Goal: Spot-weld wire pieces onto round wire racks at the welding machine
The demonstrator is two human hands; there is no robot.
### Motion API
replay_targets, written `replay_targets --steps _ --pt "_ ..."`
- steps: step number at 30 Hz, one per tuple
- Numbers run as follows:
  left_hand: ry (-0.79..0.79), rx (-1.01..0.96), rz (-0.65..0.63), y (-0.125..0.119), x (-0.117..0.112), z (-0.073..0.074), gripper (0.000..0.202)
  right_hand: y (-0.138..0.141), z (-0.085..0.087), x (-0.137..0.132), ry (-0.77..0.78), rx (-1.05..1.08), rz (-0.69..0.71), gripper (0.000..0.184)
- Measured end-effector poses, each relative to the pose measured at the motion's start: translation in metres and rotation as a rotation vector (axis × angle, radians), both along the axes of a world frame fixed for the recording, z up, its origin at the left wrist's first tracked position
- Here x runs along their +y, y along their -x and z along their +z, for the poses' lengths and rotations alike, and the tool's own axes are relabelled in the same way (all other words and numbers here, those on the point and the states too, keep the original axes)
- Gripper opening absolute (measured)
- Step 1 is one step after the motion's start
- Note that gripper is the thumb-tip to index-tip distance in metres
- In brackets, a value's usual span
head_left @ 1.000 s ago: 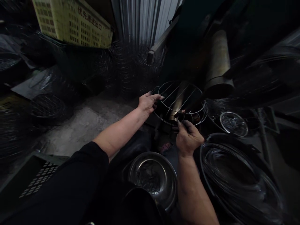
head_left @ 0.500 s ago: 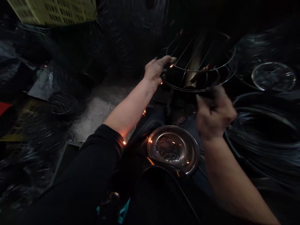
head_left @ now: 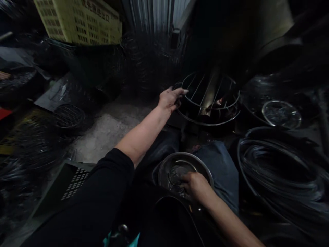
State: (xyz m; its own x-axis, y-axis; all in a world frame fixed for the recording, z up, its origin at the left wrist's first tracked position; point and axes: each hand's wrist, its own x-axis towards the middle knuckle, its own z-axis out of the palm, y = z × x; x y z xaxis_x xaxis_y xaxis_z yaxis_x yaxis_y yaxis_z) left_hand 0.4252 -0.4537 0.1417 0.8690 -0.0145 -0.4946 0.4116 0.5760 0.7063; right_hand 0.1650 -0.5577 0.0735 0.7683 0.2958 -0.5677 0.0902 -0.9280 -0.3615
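Observation:
My left hand (head_left: 170,99) is closed on the left rim of a round wire rack (head_left: 195,102), thumb on top. The rack has a hoop with parallel bars and a second hoop below. A metal cylinder (head_left: 209,92) with a small glowing tip beside it stands at the rack's middle. My right hand (head_left: 195,185) reaches into a steel bowl (head_left: 205,166) on my lap, fingers pressed together among thin curved wire pieces (head_left: 174,176). Its fingertips are blurred, so what they pinch is unclear.
Right of my knee sits a large coil of wire (head_left: 280,161) in a tub. Behind it lies a round wire piece (head_left: 281,114). A yellow crate (head_left: 84,22) stands at upper left, a perforated green crate (head_left: 74,181) at lower left. Another person's hand (head_left: 4,75) shows at far left.
My right hand has gone from the rack's near side down into the bowl. The bright sparks around the rack and bowl have faded. My left hand still holds the rim; the view has shifted.

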Motion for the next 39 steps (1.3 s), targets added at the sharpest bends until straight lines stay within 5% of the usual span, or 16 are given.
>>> replay_targets --steps 5,10,15,21,28,39 --pt "-0.05 -0.143 -0.032 0.011 0.002 -0.01 0.028 -0.023 0.013 -0.04 -0.482 -0.466 -0.41 0.026" --pt "0.004 -0.138 0.027 0.02 0.002 -0.006 0.055 -0.085 0.046 -0.057 -0.448 -0.955 -0.8 0.027" --pt "0.034 -0.177 0.035 0.028 0.003 -0.003 0.05 -0.13 0.057 -0.035 -0.43 -1.013 -0.96 0.023" --pt "0.078 -0.22 0.037 0.029 0.003 -0.003 0.045 -0.133 0.058 -0.014 -0.993 -0.819 -1.289 0.023" --pt "0.129 -0.192 0.05 0.028 -0.005 -0.005 0.069 -0.129 0.051 -0.01 -1.12 -0.965 -1.376 0.022" --pt "0.102 -0.178 0.023 0.017 -0.015 -0.005 0.065 -0.136 0.04 -0.017 -1.1 -1.052 -1.387 0.024"
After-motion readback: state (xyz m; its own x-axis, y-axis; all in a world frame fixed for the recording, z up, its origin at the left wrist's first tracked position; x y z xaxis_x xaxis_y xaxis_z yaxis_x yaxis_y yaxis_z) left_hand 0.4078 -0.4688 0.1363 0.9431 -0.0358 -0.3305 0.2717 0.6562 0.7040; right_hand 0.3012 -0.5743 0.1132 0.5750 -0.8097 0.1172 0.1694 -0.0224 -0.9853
